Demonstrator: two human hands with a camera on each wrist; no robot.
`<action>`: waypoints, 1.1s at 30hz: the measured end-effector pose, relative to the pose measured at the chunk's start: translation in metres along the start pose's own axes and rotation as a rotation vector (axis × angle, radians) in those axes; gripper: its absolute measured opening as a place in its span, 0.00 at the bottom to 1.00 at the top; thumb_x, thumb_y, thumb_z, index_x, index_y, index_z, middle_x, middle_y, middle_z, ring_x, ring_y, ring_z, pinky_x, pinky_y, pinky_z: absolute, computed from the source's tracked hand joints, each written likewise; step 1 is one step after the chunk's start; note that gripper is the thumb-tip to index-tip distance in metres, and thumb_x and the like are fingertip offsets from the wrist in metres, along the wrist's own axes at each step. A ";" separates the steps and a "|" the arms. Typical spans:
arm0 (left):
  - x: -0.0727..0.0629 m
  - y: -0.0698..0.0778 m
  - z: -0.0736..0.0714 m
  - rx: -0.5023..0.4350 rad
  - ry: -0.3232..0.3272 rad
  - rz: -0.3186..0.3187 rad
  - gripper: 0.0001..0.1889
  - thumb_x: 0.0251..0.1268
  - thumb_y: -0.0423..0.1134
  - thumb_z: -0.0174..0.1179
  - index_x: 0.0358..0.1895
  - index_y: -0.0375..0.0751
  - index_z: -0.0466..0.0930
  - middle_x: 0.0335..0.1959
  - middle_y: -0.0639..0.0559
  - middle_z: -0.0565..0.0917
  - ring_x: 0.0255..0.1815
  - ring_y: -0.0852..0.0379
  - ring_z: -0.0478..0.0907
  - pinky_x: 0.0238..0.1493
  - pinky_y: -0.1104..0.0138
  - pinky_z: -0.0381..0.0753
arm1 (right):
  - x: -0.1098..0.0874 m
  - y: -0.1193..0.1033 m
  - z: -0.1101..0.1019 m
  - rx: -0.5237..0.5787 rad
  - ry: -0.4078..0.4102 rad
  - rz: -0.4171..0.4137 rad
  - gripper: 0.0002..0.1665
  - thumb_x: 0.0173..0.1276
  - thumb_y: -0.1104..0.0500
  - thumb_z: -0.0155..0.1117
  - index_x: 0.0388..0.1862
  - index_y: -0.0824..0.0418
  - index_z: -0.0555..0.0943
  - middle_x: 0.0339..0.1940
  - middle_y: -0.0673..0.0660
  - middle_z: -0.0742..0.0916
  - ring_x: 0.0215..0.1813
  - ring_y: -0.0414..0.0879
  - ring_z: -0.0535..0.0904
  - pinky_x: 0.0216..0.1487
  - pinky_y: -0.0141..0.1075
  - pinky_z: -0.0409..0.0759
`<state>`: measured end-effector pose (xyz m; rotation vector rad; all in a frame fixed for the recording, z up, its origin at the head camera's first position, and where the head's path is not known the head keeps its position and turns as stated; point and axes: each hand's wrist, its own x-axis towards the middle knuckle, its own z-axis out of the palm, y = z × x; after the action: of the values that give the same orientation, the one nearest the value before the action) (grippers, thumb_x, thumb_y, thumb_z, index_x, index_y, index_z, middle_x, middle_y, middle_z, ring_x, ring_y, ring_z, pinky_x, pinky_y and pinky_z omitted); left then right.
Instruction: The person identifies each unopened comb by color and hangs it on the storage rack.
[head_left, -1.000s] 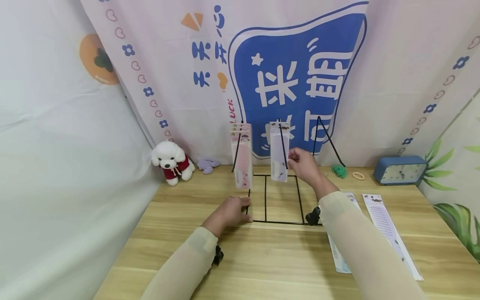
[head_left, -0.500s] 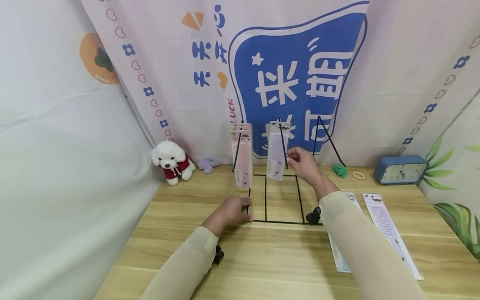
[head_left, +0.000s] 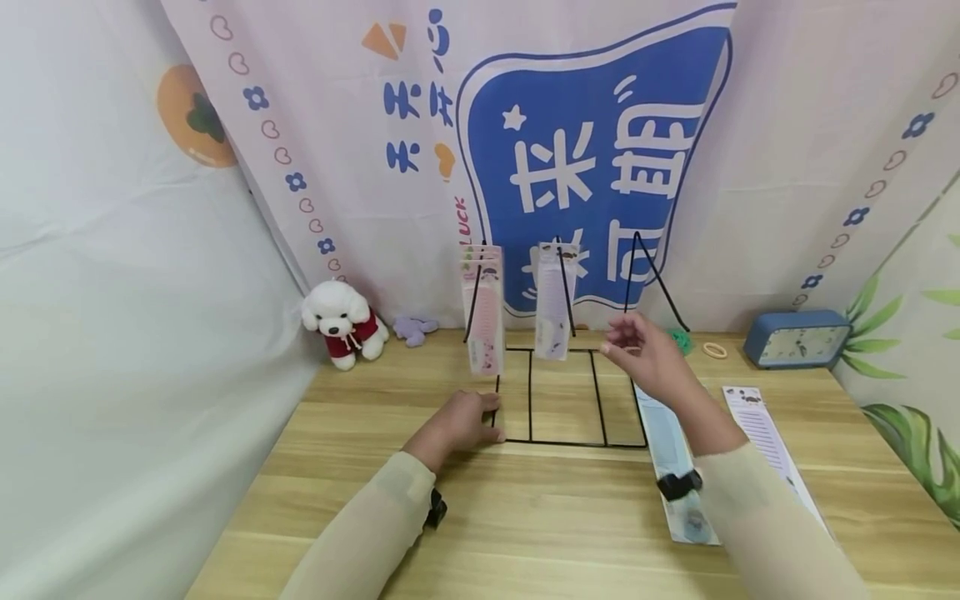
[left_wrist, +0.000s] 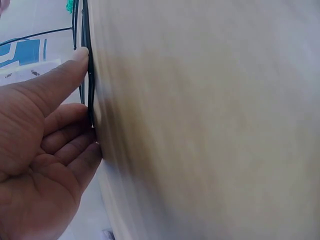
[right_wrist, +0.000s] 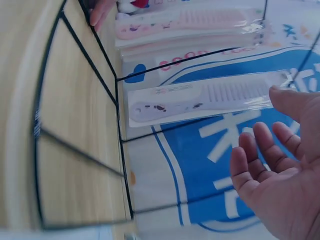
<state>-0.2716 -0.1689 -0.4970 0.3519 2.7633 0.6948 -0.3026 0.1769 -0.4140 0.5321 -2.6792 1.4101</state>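
A black wire display rack [head_left: 530,400] stands on the wooden table. My left hand [head_left: 461,421] holds the left side of its base; in the left wrist view, thumb and fingertips meet the black wire [left_wrist: 90,95]. Several packaged pink combs [head_left: 484,325] hang from the left hook. On the middle hook hangs a packaged purple comb [head_left: 553,308], its teeth showing through the wrapper in the right wrist view. My right hand [head_left: 648,354] is in the air just right of that comb, holding nothing, its fingers loosely bent. The right hook [head_left: 660,283] carries nothing.
A packaged blue comb [head_left: 663,442] and another purple package [head_left: 765,433] lie on the table at right, partly under my right arm. Along the back are a plush dog [head_left: 341,321], a lilac figure [head_left: 414,330], a green item [head_left: 681,340], an orange ring [head_left: 715,350] and a blue clock [head_left: 798,339].
My right hand has let go of the purple comb's package and moved right and slightly toward me. The package hangs on the middle hook, shifted slightly left. My left hand stays on the rack.
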 end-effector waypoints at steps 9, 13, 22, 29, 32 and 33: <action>0.000 0.001 0.003 0.009 -0.015 0.006 0.36 0.73 0.49 0.75 0.80 0.46 0.75 0.84 0.53 0.71 0.87 0.37 0.61 0.86 0.46 0.65 | -0.077 0.042 -0.047 -0.134 0.065 0.172 0.38 0.83 0.45 0.67 0.77 0.70 0.69 0.66 0.70 0.83 0.67 0.65 0.81 0.66 0.57 0.86; 0.000 0.001 0.003 0.005 -0.010 0.010 0.36 0.73 0.49 0.74 0.80 0.46 0.75 0.84 0.52 0.71 0.87 0.36 0.61 0.86 0.45 0.64 | -0.097 0.070 -0.074 -0.207 0.085 0.288 0.43 0.83 0.44 0.66 0.78 0.74 0.66 0.67 0.77 0.80 0.67 0.73 0.78 0.63 0.65 0.83; -0.002 0.001 0.000 -0.026 -0.002 0.009 0.36 0.72 0.47 0.75 0.80 0.44 0.75 0.84 0.51 0.71 0.87 0.38 0.61 0.87 0.46 0.63 | -0.121 0.113 -0.111 -0.375 -0.117 0.591 0.50 0.76 0.47 0.72 0.76 0.81 0.61 0.68 0.88 0.71 0.63 0.81 0.75 0.58 0.68 0.79; -0.004 0.001 0.001 -0.027 0.004 0.004 0.36 0.71 0.47 0.76 0.79 0.44 0.76 0.84 0.51 0.72 0.87 0.35 0.60 0.86 0.45 0.63 | -0.131 0.126 -0.107 -0.374 -0.159 0.716 0.54 0.72 0.48 0.75 0.71 0.86 0.57 0.51 0.83 0.80 0.45 0.64 0.81 0.44 0.50 0.82; -0.003 0.000 0.002 -0.026 0.002 0.010 0.35 0.72 0.46 0.75 0.79 0.44 0.76 0.84 0.51 0.71 0.87 0.36 0.61 0.86 0.45 0.64 | -0.133 0.127 -0.103 -0.386 -0.162 0.751 0.56 0.71 0.48 0.75 0.71 0.88 0.55 0.47 0.82 0.80 0.44 0.65 0.82 0.42 0.50 0.83; -0.002 0.000 0.002 -0.025 0.002 0.013 0.35 0.72 0.46 0.75 0.79 0.44 0.76 0.84 0.51 0.71 0.87 0.37 0.61 0.86 0.45 0.64 | -0.133 0.127 -0.102 -0.396 -0.157 0.762 0.57 0.71 0.48 0.75 0.70 0.89 0.54 0.46 0.81 0.80 0.44 0.65 0.82 0.43 0.51 0.84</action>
<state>-0.2687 -0.1686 -0.4978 0.3640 2.7534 0.7328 -0.2305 0.3620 -0.4839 -0.4822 -3.3398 0.8774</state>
